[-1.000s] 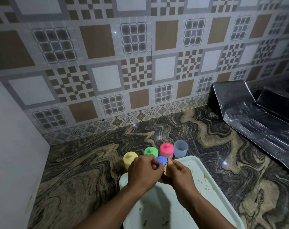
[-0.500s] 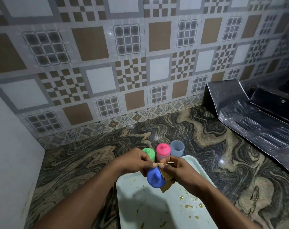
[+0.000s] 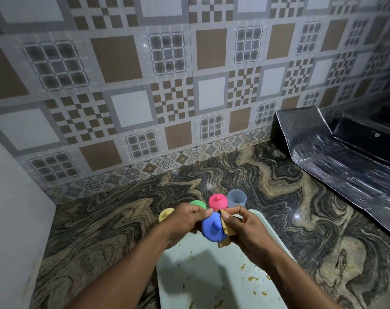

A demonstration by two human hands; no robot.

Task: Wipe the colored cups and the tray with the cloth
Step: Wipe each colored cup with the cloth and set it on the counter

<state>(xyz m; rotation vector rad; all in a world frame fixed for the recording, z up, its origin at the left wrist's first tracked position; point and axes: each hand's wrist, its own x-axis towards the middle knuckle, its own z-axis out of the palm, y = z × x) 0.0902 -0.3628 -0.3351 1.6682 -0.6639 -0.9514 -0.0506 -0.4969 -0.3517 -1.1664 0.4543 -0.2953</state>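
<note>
Lower centre: the left hand (image 3: 185, 221) grips the blue cup (image 3: 213, 229), now tipped camera-ward; the right hand (image 3: 249, 233) pinches the cloth (image 3: 228, 229) against it, so wiping proceeds.

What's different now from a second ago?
The left hand and right hand tipped the blue cup so its knobbed end faces the camera, and more of the cloth shows against its side. Both hands kept their grip. The yellow cup, green cup, pink cup and clear cup stayed at the far edge of the tray.
</note>
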